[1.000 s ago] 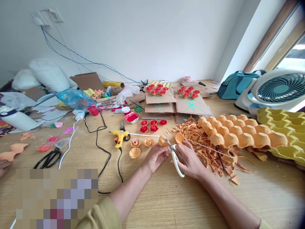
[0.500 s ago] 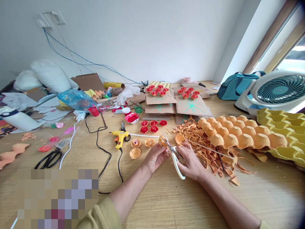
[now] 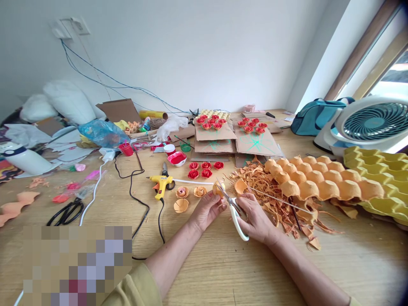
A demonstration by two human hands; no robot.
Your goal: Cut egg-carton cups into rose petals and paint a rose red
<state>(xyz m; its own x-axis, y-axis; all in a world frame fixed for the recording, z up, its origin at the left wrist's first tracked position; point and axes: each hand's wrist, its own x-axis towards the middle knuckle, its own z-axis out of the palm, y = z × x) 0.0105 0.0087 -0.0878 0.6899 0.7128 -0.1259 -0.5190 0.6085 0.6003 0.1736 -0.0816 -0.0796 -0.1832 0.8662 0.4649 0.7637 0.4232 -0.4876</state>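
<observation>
My left hand (image 3: 206,209) pinches a small orange egg-carton cup (image 3: 218,188) just above the wooden table. My right hand (image 3: 255,217) grips white-handled scissors (image 3: 234,208), whose blades point up and left onto that cup. A loose orange cup (image 3: 240,185) lies just right of the blades. Three unpainted paper roses (image 3: 182,192) sit left of my left hand, with a yellow glue gun (image 3: 161,183) beside them.
An orange egg tray (image 3: 318,176) and a heap of orange trimmings (image 3: 270,191) lie to the right, with yellow trays (image 3: 379,170) and a fan (image 3: 369,121) beyond. Red painted roses (image 3: 205,168) and cardboard sheets (image 3: 255,142) sit ahead. Black scissors (image 3: 65,211) and cables (image 3: 140,199) lie left.
Both hands stay in place with small shifts. The scissors have tilted slightly against the cup, and the view has drifted a little downward.
</observation>
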